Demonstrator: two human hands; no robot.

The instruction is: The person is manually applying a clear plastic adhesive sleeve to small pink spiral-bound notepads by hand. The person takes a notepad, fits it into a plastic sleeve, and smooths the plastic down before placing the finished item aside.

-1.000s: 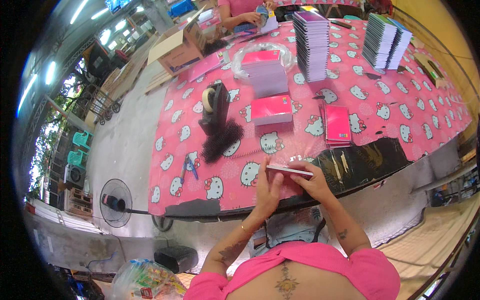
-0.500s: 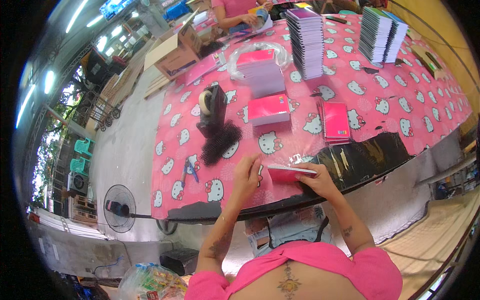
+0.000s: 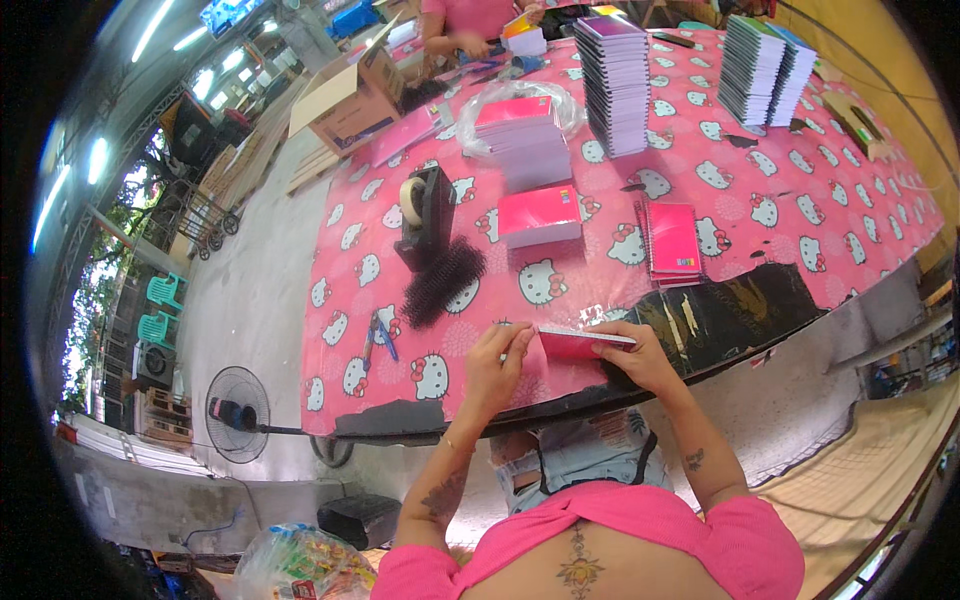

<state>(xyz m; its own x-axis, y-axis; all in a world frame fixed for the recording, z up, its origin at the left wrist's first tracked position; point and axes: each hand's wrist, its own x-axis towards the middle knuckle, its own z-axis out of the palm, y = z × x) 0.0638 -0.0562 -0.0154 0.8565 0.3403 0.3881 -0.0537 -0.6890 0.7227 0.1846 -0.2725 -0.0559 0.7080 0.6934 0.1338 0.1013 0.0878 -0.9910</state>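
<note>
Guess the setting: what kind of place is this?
Probably a small packing workshop for stationery, semi-open: notebook stacks on a long pink-clothed table, a tape dispenser, an open cardboard box.

The pink notebook (image 3: 575, 343) is a thin, flat book with a pink cover and a pale edge where the pages show. It lies almost level, at the near edge of the worktop (image 3: 800, 240), on the pink cloth with white cat figures. The left hand (image 3: 497, 362) touches its left end, where a pink flap bends down. The right hand (image 3: 640, 357) holds its right end.
</note>
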